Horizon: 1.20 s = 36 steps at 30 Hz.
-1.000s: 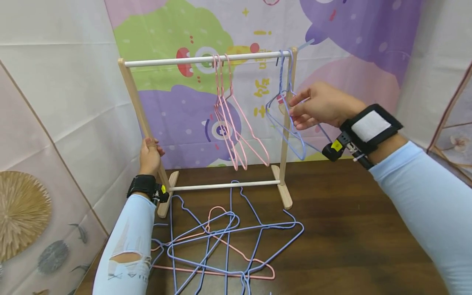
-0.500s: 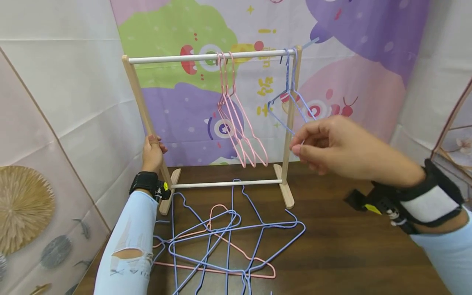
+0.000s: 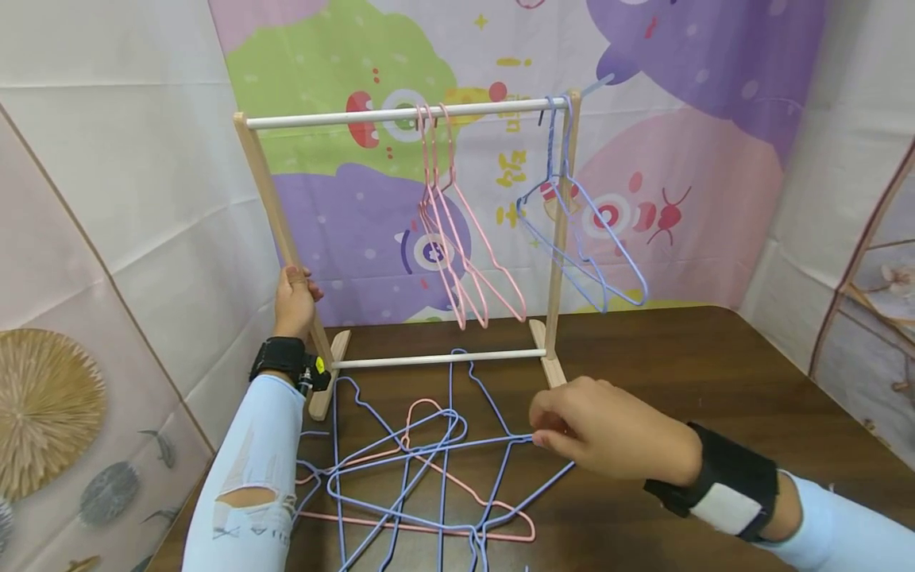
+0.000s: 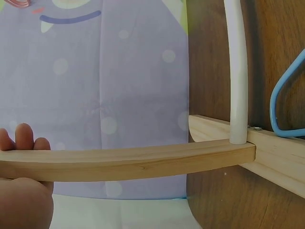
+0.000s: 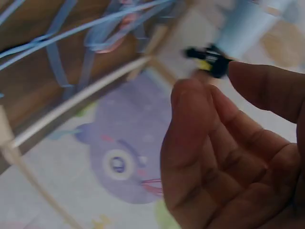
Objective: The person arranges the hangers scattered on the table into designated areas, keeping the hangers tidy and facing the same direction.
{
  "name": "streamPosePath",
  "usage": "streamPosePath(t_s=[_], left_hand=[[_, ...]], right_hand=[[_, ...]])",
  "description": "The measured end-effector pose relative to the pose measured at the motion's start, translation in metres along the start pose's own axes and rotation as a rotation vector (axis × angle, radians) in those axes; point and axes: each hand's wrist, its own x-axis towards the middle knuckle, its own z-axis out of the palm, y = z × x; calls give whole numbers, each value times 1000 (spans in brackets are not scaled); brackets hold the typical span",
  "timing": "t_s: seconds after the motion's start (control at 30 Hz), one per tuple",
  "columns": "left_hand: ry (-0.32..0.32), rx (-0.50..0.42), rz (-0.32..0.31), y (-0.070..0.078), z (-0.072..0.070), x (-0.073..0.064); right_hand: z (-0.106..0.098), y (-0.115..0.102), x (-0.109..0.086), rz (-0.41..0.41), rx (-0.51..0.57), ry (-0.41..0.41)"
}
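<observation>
A small clothes rack with wooden posts [image 3: 266,187] and a white top rail [image 3: 322,120] stands on the table. My left hand [image 3: 295,302] grips its left post, fingers behind and thumb in front. Several pink hangers [image 3: 451,151] hang near the middle of the rail. Blue hangers [image 3: 550,147] hang at its right end. My right hand [image 3: 608,425] is over the right side of a tangled pile of blue hangers [image 3: 451,389]. In the right wrist view its fingers [image 5: 188,129] are loosely bent, thumb apart, with nothing between them.
A pink hanger [image 3: 511,539] lies among the blue ones in front of the rack. The rack's lower white bar [image 3: 436,359] runs just behind the pile. A patterned cloth [image 3: 343,230] hangs behind, and pale panels flank the brown table [image 3: 686,381].
My right hand has let go of the blue hanger at the rail's right end and dropped down to the pile. That hanger now hangs freely. My left hand keeps its grip on the post.
</observation>
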Motion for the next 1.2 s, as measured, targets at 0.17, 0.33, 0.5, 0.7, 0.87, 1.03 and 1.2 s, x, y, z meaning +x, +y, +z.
streamPosePath(t_s=[0.17, 0.33, 0.5, 0.7, 0.87, 1.03, 1.2], left_hand=[[1, 16, 1, 0, 0, -1], [0, 15, 4, 1, -1, -1], [-2, 1, 2, 1, -1, -1], [0, 7, -2, -1, 0, 0], [0, 2, -3, -1, 0, 1], [-5, -7, -11, 0, 0, 1], [-4, -9, -15, 0, 0, 0]], right_hand=[[28, 23, -1, -35, -140, 52], [43, 39, 0, -118, -257, 103], [53, 51, 1, -188, -341, 92], [61, 63, 2, -140, -335, -18], [66, 73, 2, -94, -310, -73], [72, 83, 2, -66, -280, -100], [76, 92, 2, -60, -266, -119]])
